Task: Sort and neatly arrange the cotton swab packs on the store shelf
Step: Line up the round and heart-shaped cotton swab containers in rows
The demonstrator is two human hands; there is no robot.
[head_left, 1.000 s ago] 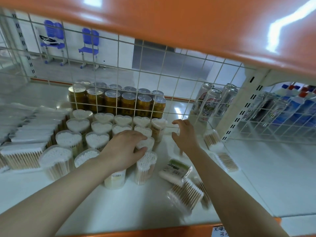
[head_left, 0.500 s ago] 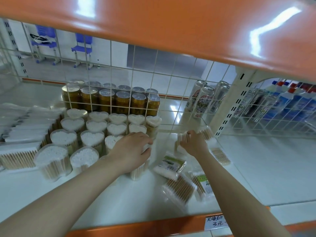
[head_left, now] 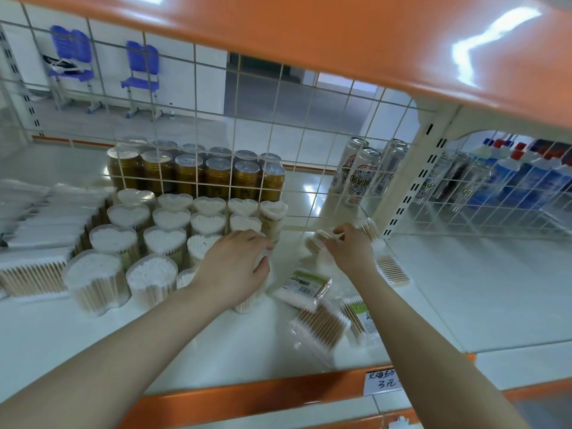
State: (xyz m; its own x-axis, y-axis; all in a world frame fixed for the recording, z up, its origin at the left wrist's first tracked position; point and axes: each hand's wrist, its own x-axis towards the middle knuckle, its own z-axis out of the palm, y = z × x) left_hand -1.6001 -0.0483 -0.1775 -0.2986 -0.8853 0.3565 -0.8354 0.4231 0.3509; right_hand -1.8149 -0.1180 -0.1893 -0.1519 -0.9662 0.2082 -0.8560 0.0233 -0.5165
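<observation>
The left hand (head_left: 235,267) is resting palm down at centre frame on the front right corner of the heart-shaped tub block (head_left: 161,239), its fingers curling over the tub at the end of the front row (head_left: 247,300), of which only the lower edge is showing. The right hand (head_left: 349,249) is working just right of centre, fingers pinching a small flat swab pack (head_left: 315,241); the pack is blurring, so the exact contact is uncertain. That pack is lying immediately left of the gripping fingers, its long axis appearing to run left to right, near the rightmost rear tub (head_left: 272,216) and apart from it. 3 loose flat packs are lying on the shelf (head_left: 495,305) at lower centre right: a green-labelled pack (head_left: 305,286), a clear pack (head_left: 322,328) and a narrow labelled pack (head_left: 360,318), all skewed to the shelf edge. Another flat pack (head_left: 393,270) is sitting right of the right wrist. Stacked flat packs (head_left: 40,230) are occupying the left of the frame. Judgement: the right hand is nearer every loose pack, while the left is steadying the block; sorting is partly complete.
</observation>
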